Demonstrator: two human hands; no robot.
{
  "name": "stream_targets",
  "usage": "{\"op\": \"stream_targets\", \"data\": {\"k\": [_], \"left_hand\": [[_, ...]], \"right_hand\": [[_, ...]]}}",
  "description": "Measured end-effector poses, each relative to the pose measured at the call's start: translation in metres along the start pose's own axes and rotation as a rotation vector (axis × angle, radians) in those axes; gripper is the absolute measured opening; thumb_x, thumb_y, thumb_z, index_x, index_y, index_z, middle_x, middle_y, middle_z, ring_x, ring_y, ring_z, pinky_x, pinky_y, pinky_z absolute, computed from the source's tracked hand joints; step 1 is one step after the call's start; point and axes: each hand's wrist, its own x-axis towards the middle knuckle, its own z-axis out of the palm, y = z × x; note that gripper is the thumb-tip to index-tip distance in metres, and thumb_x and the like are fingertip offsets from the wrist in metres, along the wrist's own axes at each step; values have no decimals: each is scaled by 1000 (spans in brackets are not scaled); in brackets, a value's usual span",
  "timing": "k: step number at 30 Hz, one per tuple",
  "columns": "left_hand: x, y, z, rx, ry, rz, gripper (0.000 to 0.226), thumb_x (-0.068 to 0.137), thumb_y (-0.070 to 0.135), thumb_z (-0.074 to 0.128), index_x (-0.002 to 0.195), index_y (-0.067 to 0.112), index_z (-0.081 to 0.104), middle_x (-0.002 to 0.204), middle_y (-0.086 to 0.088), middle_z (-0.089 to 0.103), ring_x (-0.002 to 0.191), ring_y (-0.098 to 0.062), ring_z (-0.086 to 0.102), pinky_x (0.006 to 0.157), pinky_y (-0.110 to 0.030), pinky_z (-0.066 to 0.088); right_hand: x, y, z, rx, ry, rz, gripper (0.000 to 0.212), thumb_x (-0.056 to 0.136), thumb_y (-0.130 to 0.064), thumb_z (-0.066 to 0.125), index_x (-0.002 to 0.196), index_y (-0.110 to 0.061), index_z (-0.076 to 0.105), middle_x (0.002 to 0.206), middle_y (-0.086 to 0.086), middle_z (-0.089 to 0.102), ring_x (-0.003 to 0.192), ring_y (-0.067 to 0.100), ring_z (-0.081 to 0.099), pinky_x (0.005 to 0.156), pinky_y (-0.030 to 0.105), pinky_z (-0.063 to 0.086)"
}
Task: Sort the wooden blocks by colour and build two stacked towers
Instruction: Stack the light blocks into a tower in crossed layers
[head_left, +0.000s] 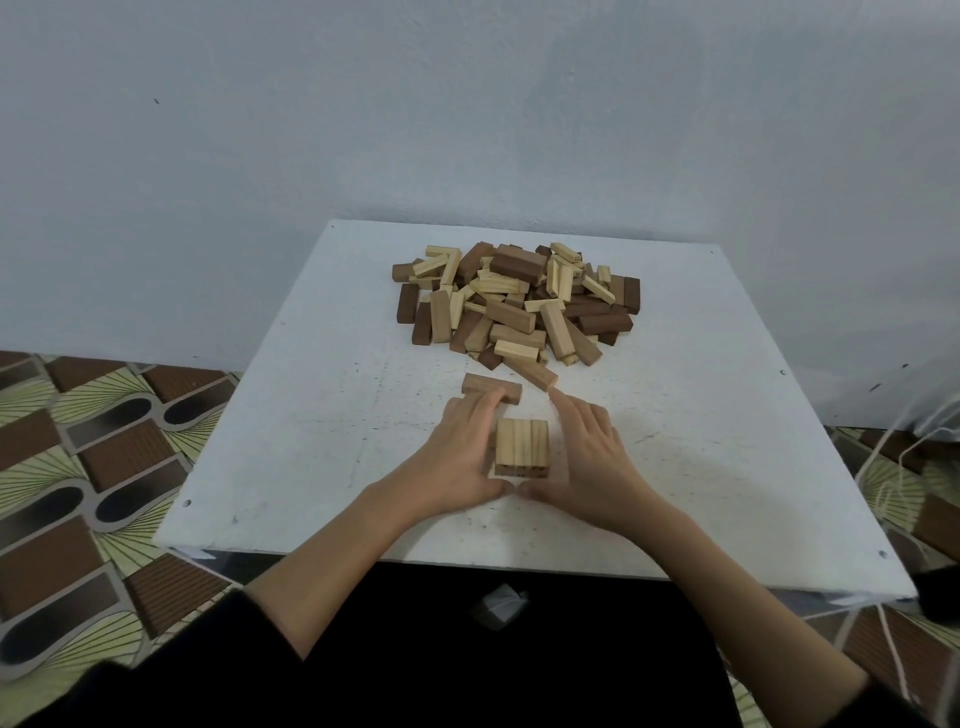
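Observation:
A small stack of light wooden blocks (521, 448) stands near the front middle of the white table (291, 415). My left hand (462, 457) lies flat against its left side with straight fingers. My right hand (587, 452) lies flat against its right side, and the two thumbs meet in front of the stack. A single mid-brown block (491, 387) lies just beyond my left fingertips. Farther back sits a loose pile of light and dark brown blocks (519, 301).
The table's back edge meets a pale wall (467, 104). A patterned floor (78, 441) shows on both sides. White cords (883, 452) hang off the table's right side. A small grey object (501, 605) lies below the front edge.

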Motion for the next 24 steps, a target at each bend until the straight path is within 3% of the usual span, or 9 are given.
{"op": "stream_targets", "data": {"k": [2, 4, 7, 10, 14, 18, 21, 24], "left_hand": [[-6, 1, 5, 68, 37, 6, 93, 82, 29, 69, 149, 10, 7, 151, -3, 16, 136, -14, 12, 107, -23, 17], [-11, 1, 12, 93, 73, 11, 89, 86, 28, 63, 149, 7, 4, 155, -4, 8, 139, -12, 5, 108, -18, 6], [-14, -1, 23, 136, 89, -6, 85, 91, 28, 54, 150, 5, -3, 159, -7, -7, 144, -14, -8, 113, -20, -7], [-15, -5, 30, 228, 72, -23, 81, 96, 36, 43, 149, 4, -10, 158, -9, -18, 145, -19, -18, 120, -34, -5], [-14, -5, 32, 316, 42, -53, 82, 97, 49, 31, 148, 3, -14, 156, -11, -24, 144, -20, -22, 118, -30, -10], [-14, -4, 32, 449, 6, -69, 92, 81, 63, -2, 146, 0, -18, 154, -16, -26, 143, -23, -24, 115, -30, -14], [-12, -7, 35, 452, -9, -76, 86, 87, 61, 4, 145, 1, -19, 154, -16, -26, 143, -24, -24, 118, -33, -11], [-11, -8, 36, 465, -9, -68, 92, 76, 62, -9, 145, 1, -21, 155, -16, -25, 144, -23, -23, 118, -33, -10]], "right_hand": [[-7, 0, 9, -53, -17, 33, 111, 74, -70, 55, 149, -12, -2, 156, 1, 2, 142, 17, -1, 116, 33, 3], [-11, 1, 18, -121, -34, 51, 118, 64, -89, 25, 149, -12, -5, 157, 1, -7, 143, 17, -8, 116, 34, -6], [-11, 5, 29, -223, -23, 45, 123, 55, -90, -13, 148, -10, -9, 157, 3, -13, 144, 18, -13, 114, 35, -12], [-10, 6, 34, -277, -21, 38, 117, 60, -84, -23, 148, -7, -12, 157, 6, -16, 144, 19, -16, 113, 37, -15], [-10, 6, 35, -286, -27, 47, 116, 60, -79, -30, 148, -6, -12, 157, 7, -17, 144, 19, -18, 112, 38, -17], [-9, 3, 34, -324, -59, 57, 119, 56, -77, -36, 147, -4, -12, 155, 10, -22, 142, 20, -22, 110, 40, -19], [-10, 1, 33, -333, -78, 61, 120, 54, -76, -39, 147, -4, -13, 155, 10, -24, 142, 20, -24, 110, 41, -19], [-9, 0, 33, -343, -91, 65, 119, 54, -74, -40, 146, -4, -15, 154, 10, -25, 141, 20, -25, 109, 43, -19]]}}
